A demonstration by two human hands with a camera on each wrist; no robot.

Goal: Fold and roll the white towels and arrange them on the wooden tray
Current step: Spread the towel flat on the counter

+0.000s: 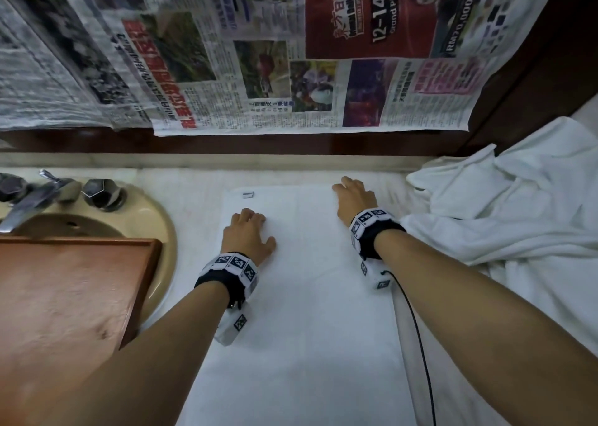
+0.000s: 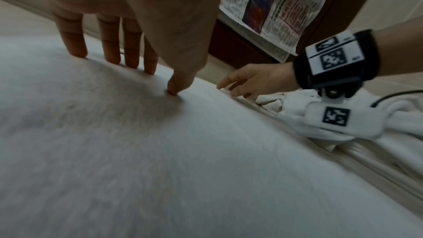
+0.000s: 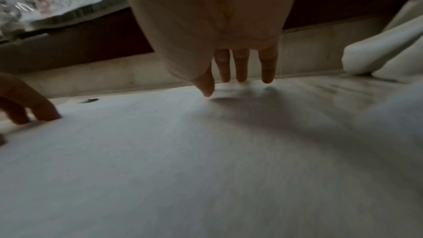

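Observation:
A folded white towel point(image 1: 307, 296) lies flat on the counter, its far end near the wall and a small tag point(image 1: 248, 194) at its far left corner. My left hand point(image 1: 250, 231) presses on its left part with straight fingertips point(image 2: 130, 59) touching the cloth point(image 2: 160, 151). My right hand point(image 1: 354, 199) rests at the towel's far right corner, fingertips point(image 3: 240, 71) just at the edge of the towel point(image 3: 206, 160). In the left wrist view the right hand point(image 2: 251, 82) shows beyond. The wooden tray point(image 1: 64, 296) sits at left over the sink, with nothing in it.
A heap of loose white towels point(image 1: 517, 215) lies on the right. A beige sink point(image 1: 161, 231) with a chrome tap point(image 1: 32, 199) is at far left. Newspaper point(image 1: 259, 53) hangs on the dark wooden wall behind. A black cable point(image 1: 417, 344) trails from my right wrist.

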